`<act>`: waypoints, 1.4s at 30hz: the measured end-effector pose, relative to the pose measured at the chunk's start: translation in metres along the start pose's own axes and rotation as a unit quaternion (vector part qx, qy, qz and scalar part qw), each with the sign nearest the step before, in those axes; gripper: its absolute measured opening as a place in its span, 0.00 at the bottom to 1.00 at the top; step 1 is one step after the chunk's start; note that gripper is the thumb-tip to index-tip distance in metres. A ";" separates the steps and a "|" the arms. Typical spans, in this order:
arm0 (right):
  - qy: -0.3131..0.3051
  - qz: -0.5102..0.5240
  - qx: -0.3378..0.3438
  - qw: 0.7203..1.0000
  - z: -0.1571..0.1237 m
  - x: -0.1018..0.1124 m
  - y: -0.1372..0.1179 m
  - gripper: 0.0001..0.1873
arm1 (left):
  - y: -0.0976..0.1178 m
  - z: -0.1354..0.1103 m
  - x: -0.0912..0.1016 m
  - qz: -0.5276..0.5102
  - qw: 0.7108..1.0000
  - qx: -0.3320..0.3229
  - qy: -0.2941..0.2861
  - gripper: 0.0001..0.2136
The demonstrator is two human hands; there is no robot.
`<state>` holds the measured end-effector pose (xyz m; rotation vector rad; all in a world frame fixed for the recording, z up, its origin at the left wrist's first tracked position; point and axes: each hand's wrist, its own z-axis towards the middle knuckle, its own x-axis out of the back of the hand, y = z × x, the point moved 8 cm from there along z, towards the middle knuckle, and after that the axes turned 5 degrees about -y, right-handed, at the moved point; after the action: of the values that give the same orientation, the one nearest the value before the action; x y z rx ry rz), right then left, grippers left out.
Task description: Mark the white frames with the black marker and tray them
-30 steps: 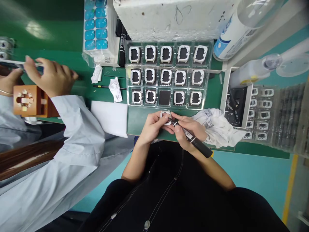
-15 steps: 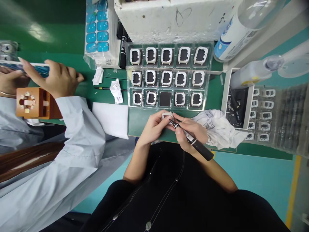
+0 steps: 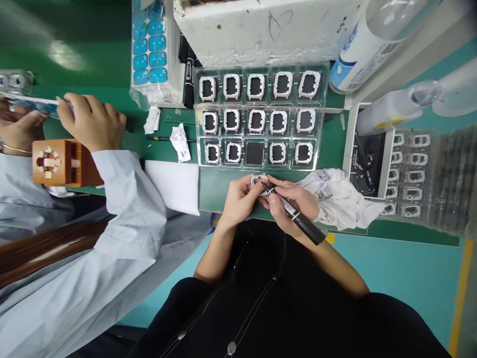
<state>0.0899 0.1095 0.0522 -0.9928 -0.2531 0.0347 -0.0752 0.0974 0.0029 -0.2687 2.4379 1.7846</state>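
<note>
My left hand (image 3: 240, 199) pinches a small white square frame (image 3: 258, 180) just below a clear tray. My right hand (image 3: 292, 204) grips a black marker pen (image 3: 298, 219) like a pencil, its tip resting on the frame. The clear plastic tray (image 3: 320, 117) in front of me holds several white frames with dark centres in three rows; one slot (image 3: 255, 152) in the nearest row has no frame.
A crumpled white cloth (image 3: 337, 196) lies right of my hands. Further right are a black-and-white box (image 3: 367, 159) and another tray of frames (image 3: 410, 171). A co-worker in a pale coat (image 3: 122, 219) sits at left, their hand (image 3: 91, 122) by a wooden block (image 3: 59, 161). White bottles (image 3: 357, 47) stand at back right.
My hands stay together on the frame, the pen tip shifting slightly. The co-worker's hand at left has curled in and moved a little.
</note>
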 end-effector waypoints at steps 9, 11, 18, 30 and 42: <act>0.006 -0.017 -0.001 1.000 0.000 -0.001 0.000 0.08 | -0.002 0.002 0.002 0.008 1.000 0.003 0.002 0.36; 0.001 -0.023 -0.001 1.000 0.001 0.001 -0.002 0.08 | -0.003 0.000 0.001 0.011 1.000 -0.001 0.001 0.36; 0.082 -0.044 0.031 0.995 -0.012 0.035 0.000 0.10 | 0.022 -0.001 0.021 0.128 0.984 -0.093 0.085 0.29; 0.106 -0.109 0.064 0.986 -0.014 0.049 0.003 0.08 | 0.066 0.004 0.002 0.016 0.985 -0.140 0.101 0.28; 0.115 -0.102 0.075 0.985 -0.013 0.048 0.002 0.07 | 0.061 0.021 0.040 0.290 0.927 -0.106 0.211 0.11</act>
<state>0.1398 0.1068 0.0535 -0.8088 -0.1369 -0.2446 -0.1268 0.1325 0.0454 0.0813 2.8253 2.4630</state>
